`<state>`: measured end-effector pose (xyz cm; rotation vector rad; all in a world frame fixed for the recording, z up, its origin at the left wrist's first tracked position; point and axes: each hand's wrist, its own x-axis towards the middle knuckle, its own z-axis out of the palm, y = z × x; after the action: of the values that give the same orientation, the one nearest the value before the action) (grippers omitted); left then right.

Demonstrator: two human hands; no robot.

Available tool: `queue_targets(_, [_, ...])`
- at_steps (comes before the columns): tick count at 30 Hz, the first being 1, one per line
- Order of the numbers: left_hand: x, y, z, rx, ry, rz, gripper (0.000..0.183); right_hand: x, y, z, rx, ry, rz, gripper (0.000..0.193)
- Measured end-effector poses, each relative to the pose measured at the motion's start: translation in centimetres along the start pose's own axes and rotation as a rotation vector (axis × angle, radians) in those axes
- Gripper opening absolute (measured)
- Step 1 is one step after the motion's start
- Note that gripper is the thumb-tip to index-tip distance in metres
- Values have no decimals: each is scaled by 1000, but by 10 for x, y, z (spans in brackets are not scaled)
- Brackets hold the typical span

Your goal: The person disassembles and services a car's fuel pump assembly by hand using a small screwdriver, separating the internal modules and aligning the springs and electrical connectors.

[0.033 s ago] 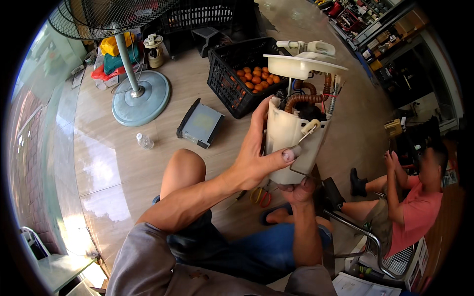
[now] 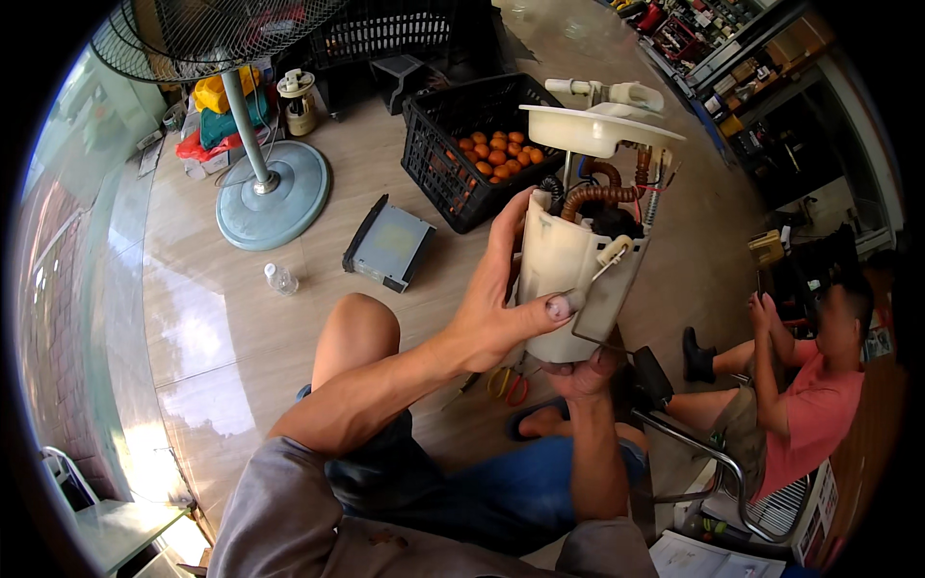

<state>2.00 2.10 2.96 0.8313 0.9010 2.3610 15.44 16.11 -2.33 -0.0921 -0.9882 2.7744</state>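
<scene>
A cream plastic fuel pump module [image 2: 559, 260] is held upright in front of me, over my knees. Its round top flange [image 2: 602, 130] stands above the cup on metal rods, with brown corrugated hoses [image 2: 602, 196] and thin wires between. My left hand [image 2: 487, 313] wraps round the left side of the cup, thumb across the front by a metal wire. From below, my right hand [image 2: 581, 378] supports the base; its fingers are partly hidden beneath it. A black float [image 2: 652, 378] hangs at the lower right on a thin wire arm.
Beyond the module stands a black crate [image 2: 448, 173] of oranges. On the floor are a grey metal box [image 2: 390, 246], a bottle [image 2: 281, 279], a fan base [image 2: 273, 197], another pump module [image 2: 297, 101] and red- and yellow-handled tools [image 2: 517, 390]. A seated person [image 2: 809, 395] is at right.
The module has shifted slightly to the right and down in my hands' grip, its top flange leaning a little. Both hands keep hold of it.
</scene>
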Motion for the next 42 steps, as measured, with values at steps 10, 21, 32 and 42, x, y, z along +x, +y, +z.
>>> queue_targets(10, [24,8,-18,-40,-349,-271,99,-11,-5,-26,125,-218,-5,99])
queue_targets(21, [13,-7,-18,-152,-355,-353,92,4,-4,-13,156,-196,136,72])
queue_targets(32, [4,20,-35,102,-138,-247,96,-5,-24,1,-820,56,572,42])
queue_targets(42, [-10,34,-61,575,-308,-270,91,-35,-76,96,-1210,-138,43,33])
